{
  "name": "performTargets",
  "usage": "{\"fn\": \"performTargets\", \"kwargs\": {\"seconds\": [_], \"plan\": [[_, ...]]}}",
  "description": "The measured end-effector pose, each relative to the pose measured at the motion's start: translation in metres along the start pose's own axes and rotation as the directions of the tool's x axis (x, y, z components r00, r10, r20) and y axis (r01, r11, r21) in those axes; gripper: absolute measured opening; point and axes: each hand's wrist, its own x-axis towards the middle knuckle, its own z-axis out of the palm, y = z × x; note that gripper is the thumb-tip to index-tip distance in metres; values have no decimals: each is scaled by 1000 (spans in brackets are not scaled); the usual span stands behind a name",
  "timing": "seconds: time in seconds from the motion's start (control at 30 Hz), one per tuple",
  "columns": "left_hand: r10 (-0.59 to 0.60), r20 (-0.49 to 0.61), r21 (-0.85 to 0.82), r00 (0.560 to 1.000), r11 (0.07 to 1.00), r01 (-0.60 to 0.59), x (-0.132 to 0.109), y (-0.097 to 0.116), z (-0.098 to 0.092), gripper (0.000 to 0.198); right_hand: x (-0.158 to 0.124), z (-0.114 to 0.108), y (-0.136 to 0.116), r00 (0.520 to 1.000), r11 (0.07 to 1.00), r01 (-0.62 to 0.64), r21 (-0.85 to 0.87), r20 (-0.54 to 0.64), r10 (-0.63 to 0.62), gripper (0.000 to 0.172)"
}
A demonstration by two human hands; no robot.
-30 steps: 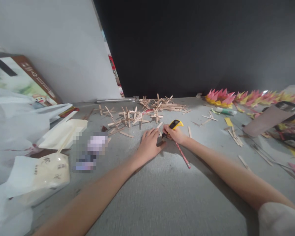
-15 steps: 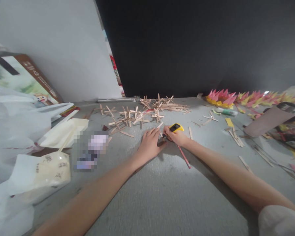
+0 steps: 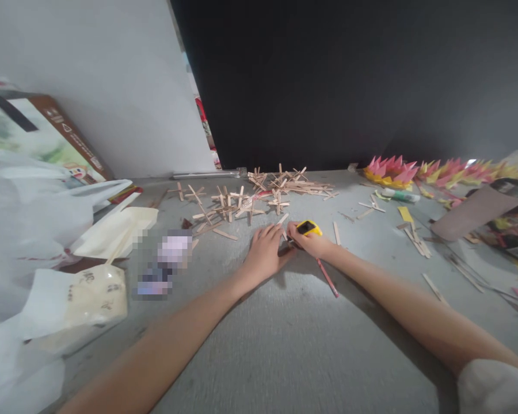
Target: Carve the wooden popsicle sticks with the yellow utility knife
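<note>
- Head view: the left hand (image 3: pixel 265 248) was laid flat on the grey surface (image 3: pixel 285 345), its fingers spread narrowly and pressed down beside a single wooden craft stick (image 3: pixel 282 219), whose end showed past the fingertips.
- The right hand (image 3: pixel 313 242) was closed around a yellow utility knife (image 3: pixel 308 227), with the tip held just beside the left fingertips; whether the blade touched the stick could not be told.
- A red pencil (image 3: pixel 327 277) was seen lying under the right wrist.
- Beyond the hands, a heap of sticks already joined into crosses (image 3: pixel 242 204) was spread against the dark back panel (image 3: pixel 349 86), so a good share of the work was judged done.
- Loose uncrossed sticks (image 3: pixel 415 240) were scattered to the right, near a glue stick (image 3: pixel 400 196), and were judged as yet unworked.
- Folded pink and yellow paper flowers (image 3: pixel 392 171) were lined up at the far right, well apart from the hands.
- White plastic bags (image 3: pixel 34 218) were piled at the left.
</note>
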Motion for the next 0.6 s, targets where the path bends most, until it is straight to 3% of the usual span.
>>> {"fn": "performTargets", "kwargs": {"seconds": [0.07, 0.37, 0.47, 0.6], "plan": [[4, 0, -3, 1000, 1000, -4, -1, 1, -1, 68, 2, 1, -3, 1000, 1000, 21, -22, -1, -21, 51], [-15, 14, 10, 1000, 1000, 15, 1, 2, 0, 64, -4, 1, 14, 990, 983, -121, 135, -59, 130, 55], [-19, 14, 2, 1000, 1000, 19, 0, 4, -2, 67, -4, 2, 11, 991, 994, -86, 66, -96, 92, 49], [4, 11, -7, 1000, 1000, -4, 0, 4, -4, 70, 0, 4, 1, 998, 996, -9, -85, -57, 4, 33]]}}
